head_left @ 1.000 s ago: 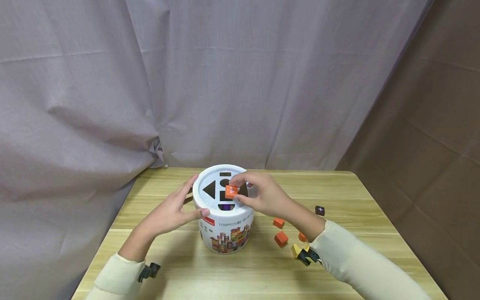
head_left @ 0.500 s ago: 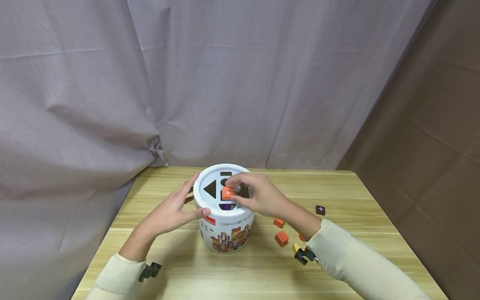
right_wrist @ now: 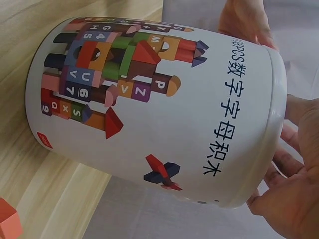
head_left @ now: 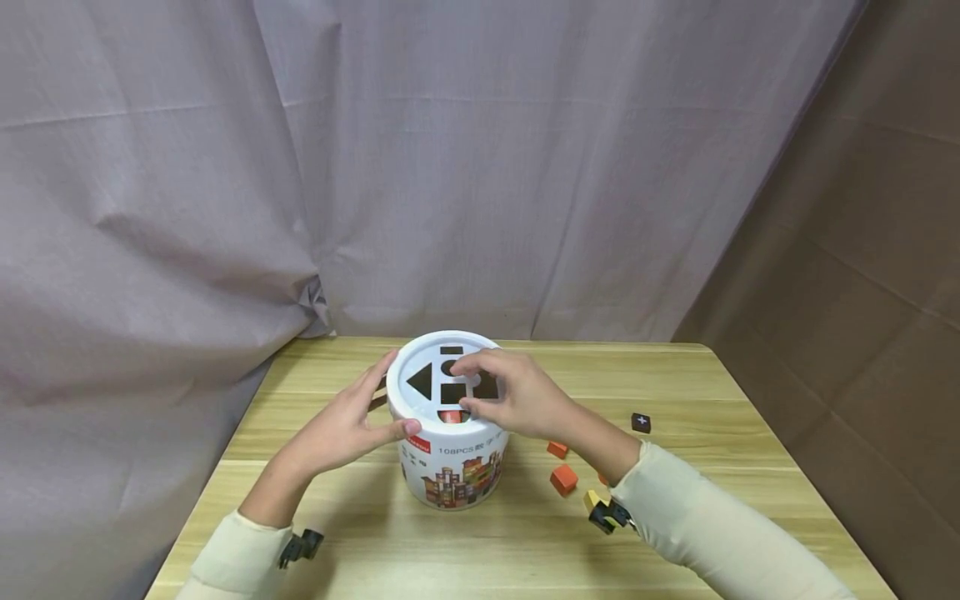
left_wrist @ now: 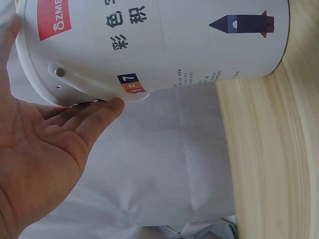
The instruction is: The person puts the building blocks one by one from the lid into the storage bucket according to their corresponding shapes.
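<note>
One orange block [head_left: 450,417] is gone from the right hand [head_left: 525,393], whose thumb and fingers stand apart and empty over the lid [head_left: 426,407], and seemingly lies inside the bucket [head_left: 414,479] steadied by the left hand's [head_left: 345,425] extended fingers, so that insertion looks done.

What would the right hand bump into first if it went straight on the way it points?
Probably the lid of the white bucket: the right hand angles down over it, though any gap is unclear.
</note>
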Demonstrator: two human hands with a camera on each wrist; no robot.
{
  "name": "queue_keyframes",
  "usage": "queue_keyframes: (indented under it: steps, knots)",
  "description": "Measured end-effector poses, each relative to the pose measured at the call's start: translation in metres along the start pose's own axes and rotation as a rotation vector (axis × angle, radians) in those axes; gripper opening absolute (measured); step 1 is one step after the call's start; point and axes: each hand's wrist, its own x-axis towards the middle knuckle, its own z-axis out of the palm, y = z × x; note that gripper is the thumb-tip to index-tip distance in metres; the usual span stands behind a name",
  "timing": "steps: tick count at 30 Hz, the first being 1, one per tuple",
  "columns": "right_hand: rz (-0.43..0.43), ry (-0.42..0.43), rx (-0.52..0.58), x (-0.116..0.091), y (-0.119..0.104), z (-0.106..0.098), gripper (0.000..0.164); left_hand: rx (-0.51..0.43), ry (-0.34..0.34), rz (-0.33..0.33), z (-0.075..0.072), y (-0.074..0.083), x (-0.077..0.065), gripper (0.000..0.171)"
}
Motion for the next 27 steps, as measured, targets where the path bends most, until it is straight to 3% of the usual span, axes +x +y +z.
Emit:
queue_keyframes:
  steps: [14, 22, 27]
  knots:
    - [0.031, 0.080, -0.022, -0.012, 0.003, -0.010, 0.041, -0.026, 0.004, 0.026, -0.002, -0.003, -0.001, 0.114]
    - [0.085, 0.180, -0.090, -0.041, 0.013, -0.027, 0.042, -0.025, 0.004, 0.018, -0.004, -0.002, -0.002, 0.116]
    - [0.138, 0.200, -0.156, -0.064, 0.029, -0.039, 0.042, -0.031, -0.003, 0.014, -0.007, 0.001, -0.002, 0.115]
